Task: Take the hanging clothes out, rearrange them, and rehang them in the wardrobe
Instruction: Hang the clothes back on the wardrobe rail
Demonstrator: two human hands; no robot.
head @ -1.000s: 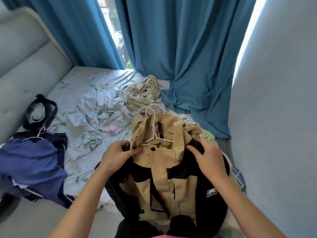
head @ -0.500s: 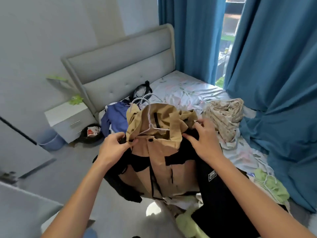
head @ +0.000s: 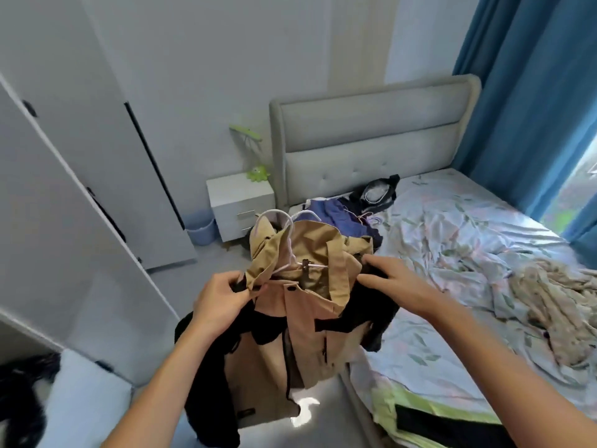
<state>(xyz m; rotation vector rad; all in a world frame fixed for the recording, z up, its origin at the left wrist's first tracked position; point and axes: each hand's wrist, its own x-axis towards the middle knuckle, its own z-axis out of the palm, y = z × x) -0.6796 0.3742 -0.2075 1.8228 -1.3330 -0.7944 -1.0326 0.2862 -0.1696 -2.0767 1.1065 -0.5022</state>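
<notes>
Grey walls, a padded headboard [head: 371,130] and blue curtains [head: 529,92] frame the bedroom you stand in, with the white wardrobe doors [head: 80,189] on your left and the bed [head: 452,253] on your right.

You hold the tan-and-black jacket [head: 307,318] in the air between the wardrobe and the bed, in front of your chest. It sits on a white wire hanger [head: 292,250] whose hook rises above the collar. Your left hand [head: 223,299] pinches the jacket's shoulder fabric, fingers curled round it. Your right hand [head: 394,282] grips the other shoulder, its index finger and thumb reaching toward the hanger's bar.

By my reading you are in the rehanging step: the garment is on its hanger and being carried toward the wardrobe. More clothes wait on the bed, a blue garment [head: 339,215] near the headboard, a beige one [head: 549,299] at the right and a green-and-black one [head: 420,415] at the near edge, so the task looks far from finished.

Next, you likely need one hand on the hook itself, since both hands hold cloth. Square the shoulders on the wire first, or the jacket may slide off as you lift it to the rail, which is not in sight.
</notes>
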